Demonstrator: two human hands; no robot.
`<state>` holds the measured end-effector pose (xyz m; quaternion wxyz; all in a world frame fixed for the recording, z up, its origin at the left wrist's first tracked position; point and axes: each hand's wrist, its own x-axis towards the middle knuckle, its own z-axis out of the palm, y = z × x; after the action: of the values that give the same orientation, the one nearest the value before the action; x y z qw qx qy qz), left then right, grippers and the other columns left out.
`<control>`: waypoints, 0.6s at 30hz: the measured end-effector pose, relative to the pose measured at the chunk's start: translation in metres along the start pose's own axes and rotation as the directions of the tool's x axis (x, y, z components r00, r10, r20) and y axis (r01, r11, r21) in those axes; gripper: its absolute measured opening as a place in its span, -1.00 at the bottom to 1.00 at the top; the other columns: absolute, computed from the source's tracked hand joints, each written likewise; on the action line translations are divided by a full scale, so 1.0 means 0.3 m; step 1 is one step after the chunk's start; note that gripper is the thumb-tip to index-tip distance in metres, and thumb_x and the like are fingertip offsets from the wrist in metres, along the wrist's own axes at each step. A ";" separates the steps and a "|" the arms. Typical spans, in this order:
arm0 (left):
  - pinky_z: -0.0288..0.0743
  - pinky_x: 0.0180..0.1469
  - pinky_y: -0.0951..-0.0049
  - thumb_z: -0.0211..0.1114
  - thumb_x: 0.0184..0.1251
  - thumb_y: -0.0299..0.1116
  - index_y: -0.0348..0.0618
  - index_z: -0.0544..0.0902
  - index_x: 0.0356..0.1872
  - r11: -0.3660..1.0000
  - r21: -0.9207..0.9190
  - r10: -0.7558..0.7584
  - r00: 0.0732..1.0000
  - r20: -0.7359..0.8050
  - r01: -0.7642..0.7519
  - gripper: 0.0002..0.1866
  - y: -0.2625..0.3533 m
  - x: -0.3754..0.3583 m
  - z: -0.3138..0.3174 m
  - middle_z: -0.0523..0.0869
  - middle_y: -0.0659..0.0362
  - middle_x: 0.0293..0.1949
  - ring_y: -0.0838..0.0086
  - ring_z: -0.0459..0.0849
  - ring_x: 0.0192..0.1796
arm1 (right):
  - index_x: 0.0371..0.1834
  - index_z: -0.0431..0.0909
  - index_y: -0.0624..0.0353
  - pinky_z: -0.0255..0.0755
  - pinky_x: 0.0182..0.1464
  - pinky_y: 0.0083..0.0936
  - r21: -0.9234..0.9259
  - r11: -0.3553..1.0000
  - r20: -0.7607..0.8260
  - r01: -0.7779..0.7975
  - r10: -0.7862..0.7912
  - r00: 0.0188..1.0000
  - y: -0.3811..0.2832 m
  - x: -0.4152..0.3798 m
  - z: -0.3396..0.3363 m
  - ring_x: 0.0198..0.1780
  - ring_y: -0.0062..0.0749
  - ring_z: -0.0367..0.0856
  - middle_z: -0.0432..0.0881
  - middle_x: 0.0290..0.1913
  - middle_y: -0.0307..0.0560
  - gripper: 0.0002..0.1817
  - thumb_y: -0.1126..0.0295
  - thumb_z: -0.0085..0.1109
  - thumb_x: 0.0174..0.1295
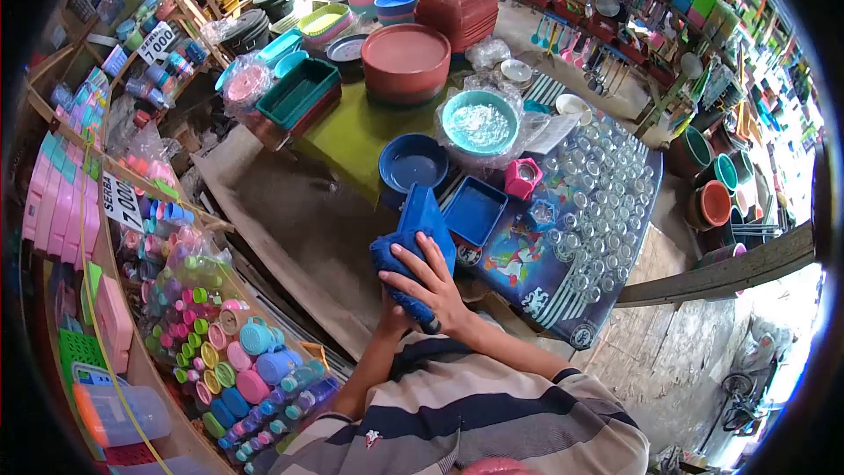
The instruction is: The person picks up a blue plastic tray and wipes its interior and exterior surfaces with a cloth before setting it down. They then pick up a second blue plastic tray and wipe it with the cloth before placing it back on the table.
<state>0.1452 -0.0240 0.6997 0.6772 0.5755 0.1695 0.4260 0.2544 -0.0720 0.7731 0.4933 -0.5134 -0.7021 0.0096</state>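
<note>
A blue plastic container (422,211) is tilted up in front of my chest. My right hand (432,286) presses a dark blue cloth (391,255) against it, fingers spread over the cloth. Below and to the left, my left hand (394,317) is mostly hidden behind the cloth and container, and its fingers cannot be made out. Just beyond the container sit a round blue basin (413,163) and a rectangular blue tray (475,211). A turquoise bowl (480,122) in plastic wrap stands farther back, near a pink hexagonal item (523,178).
Many glass jars (607,202) cover the right of the table (545,299). Stacked red basins (405,63) and green trays (299,92) stand behind. Shelves of colourful bottles (237,334) line the left. A curved wooden beam (730,273) crosses at right.
</note>
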 end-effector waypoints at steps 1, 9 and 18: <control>0.36 0.57 0.22 -0.02 0.76 0.25 -0.23 0.23 0.65 1.000 -0.009 -0.023 1.000 -0.020 0.022 -0.20 0.017 0.019 0.015 0.43 0.00 0.52 0.29 0.44 0.55 | 0.38 0.70 -0.05 -0.01 0.66 0.38 0.011 1.000 -0.007 0.001 -0.001 1.000 0.022 0.020 -0.016 0.71 0.38 0.18 0.44 0.62 0.15 -0.44 -0.12 0.14 0.53; 0.32 0.62 0.16 0.04 0.72 0.31 -0.21 0.24 0.66 0.974 -0.147 -0.208 0.940 -0.272 0.173 -0.14 0.077 0.045 0.012 0.39 0.00 0.59 0.19 0.43 0.58 | 0.64 0.46 -0.03 -0.04 0.73 0.21 0.108 0.987 0.020 -0.116 0.115 0.993 0.025 0.107 -0.036 0.76 0.40 0.04 0.19 0.76 0.19 -0.34 0.06 0.18 0.50; 0.33 0.61 -0.01 -0.09 0.64 0.48 -0.19 0.23 0.68 0.848 -0.520 -0.388 0.790 -0.475 0.103 -0.02 0.301 0.144 -0.075 0.41 -0.06 0.60 0.06 0.46 0.57 | 0.75 0.30 -0.25 -0.08 0.79 0.11 -0.028 0.999 0.323 0.036 -0.025 0.946 0.094 -0.090 0.005 0.81 0.25 -0.07 0.01 0.84 0.06 0.03 0.07 0.52 0.12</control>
<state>0.1195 0.0215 0.7881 0.7654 0.2151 0.3293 0.5094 0.2729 -0.0776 0.7392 0.3632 -0.5024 -0.7812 0.0739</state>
